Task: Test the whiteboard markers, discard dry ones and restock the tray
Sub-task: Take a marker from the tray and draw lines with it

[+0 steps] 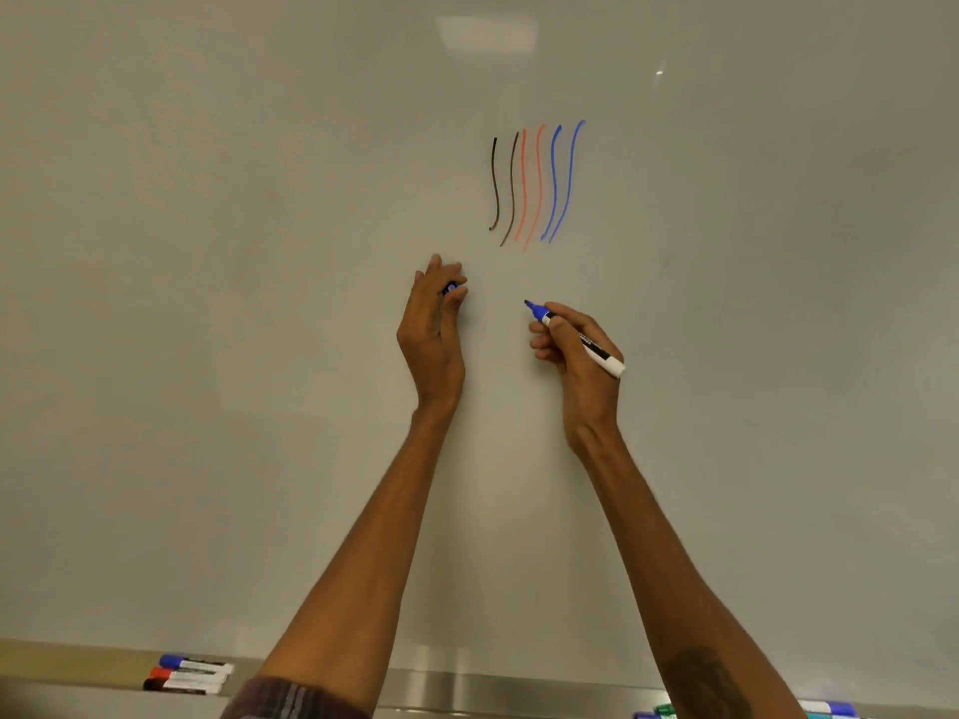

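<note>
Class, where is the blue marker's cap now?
Head view, centre: the cap sits pinched in the left hand, just left of the uncapped blue marker.

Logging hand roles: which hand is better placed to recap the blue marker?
Probably left: the left hand pinches the blue cap near the bare tip, while the right hand grips the blue marker.

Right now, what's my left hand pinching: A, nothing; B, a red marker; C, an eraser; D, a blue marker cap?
D: the left hand pinches a small blue cap at its fingertips, while the right hand holds the uncapped blue marker.
</note>
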`<state>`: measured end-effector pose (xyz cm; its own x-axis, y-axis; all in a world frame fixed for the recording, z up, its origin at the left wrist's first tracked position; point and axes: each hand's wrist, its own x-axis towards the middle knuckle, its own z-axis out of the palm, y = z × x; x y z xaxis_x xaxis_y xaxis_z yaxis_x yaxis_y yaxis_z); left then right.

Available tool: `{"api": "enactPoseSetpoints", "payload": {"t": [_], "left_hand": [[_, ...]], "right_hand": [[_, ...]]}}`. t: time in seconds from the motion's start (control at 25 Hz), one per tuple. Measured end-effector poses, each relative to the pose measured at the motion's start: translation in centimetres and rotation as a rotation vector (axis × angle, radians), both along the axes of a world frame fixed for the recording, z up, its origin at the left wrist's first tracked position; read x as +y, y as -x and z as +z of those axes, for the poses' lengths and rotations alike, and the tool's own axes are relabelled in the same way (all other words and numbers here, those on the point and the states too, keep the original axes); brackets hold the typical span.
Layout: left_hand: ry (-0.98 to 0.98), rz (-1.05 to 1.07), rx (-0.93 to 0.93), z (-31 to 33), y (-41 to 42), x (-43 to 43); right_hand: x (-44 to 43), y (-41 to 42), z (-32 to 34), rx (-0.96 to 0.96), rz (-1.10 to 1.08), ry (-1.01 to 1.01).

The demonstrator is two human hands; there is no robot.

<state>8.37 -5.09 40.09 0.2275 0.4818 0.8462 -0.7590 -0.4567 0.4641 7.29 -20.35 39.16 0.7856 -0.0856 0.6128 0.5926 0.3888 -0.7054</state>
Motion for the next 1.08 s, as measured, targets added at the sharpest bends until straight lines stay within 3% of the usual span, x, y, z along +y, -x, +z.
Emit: {"api": "enactPoseSetpoints", "payload": {"t": [0.2,0.48,0.68,1.08], "left_hand": [[0.333,-0.205,0.104,-2.0,2.9,0.2],[0.670,-0.504,0.271,-5.0,4.3,1.8],[0.762,-0.569,0.280,-6.8,5.8,2.7],[0.719,-0.531,0.378,-9.0,7.0,3.8]], "right_hand": [[2.5,1.4,-3.2,0.103,0.182,-0.105],[6.0,3.0,-6.2,0.142,0.292,-0.029],[8.0,3.4,-7.9,0.164,0.310,0.020],[10.1,3.7,-9.7,0.214,0.302,0.079]]}}
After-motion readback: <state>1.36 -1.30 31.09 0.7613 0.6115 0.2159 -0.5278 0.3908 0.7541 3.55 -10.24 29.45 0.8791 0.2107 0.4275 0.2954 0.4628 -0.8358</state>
